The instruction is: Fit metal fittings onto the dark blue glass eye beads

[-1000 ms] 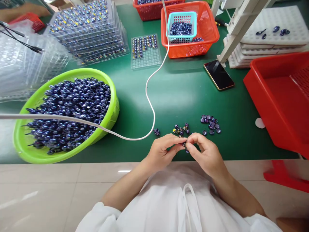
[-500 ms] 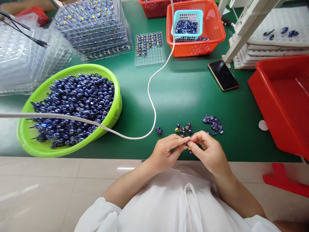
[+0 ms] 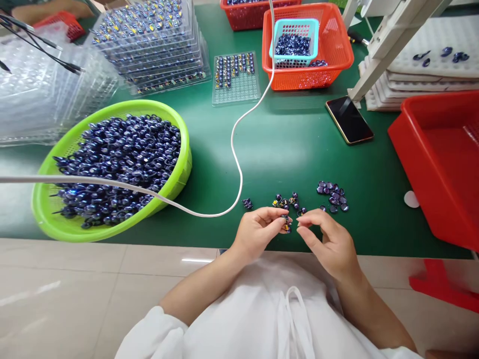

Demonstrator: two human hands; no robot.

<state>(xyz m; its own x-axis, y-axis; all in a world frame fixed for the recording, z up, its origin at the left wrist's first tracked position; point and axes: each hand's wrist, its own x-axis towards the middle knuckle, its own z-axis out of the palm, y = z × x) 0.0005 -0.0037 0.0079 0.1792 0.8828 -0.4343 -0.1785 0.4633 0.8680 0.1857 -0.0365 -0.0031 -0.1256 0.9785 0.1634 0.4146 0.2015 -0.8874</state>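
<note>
My left hand pinches a small dark blue and yellow part between thumb and fingertips near the table's front edge. Just to its right, my right hand has its thumb and forefinger slightly apart, with nothing visible between them. Beyond the hands lie loose blue and yellow parts. A small dark cluster sits left of them, and a group of flat dark blue caps lies to the right.
A green basket of dark blue parts stands left, crossed by a white cable. Behind are a partly filled tray, stacked trays and an orange basket. A phone and a red bin are right.
My hands have moved apart. The part stays in my left fingers, while my right fingertips have come away from it and parted. The whole view has shifted slightly.
</note>
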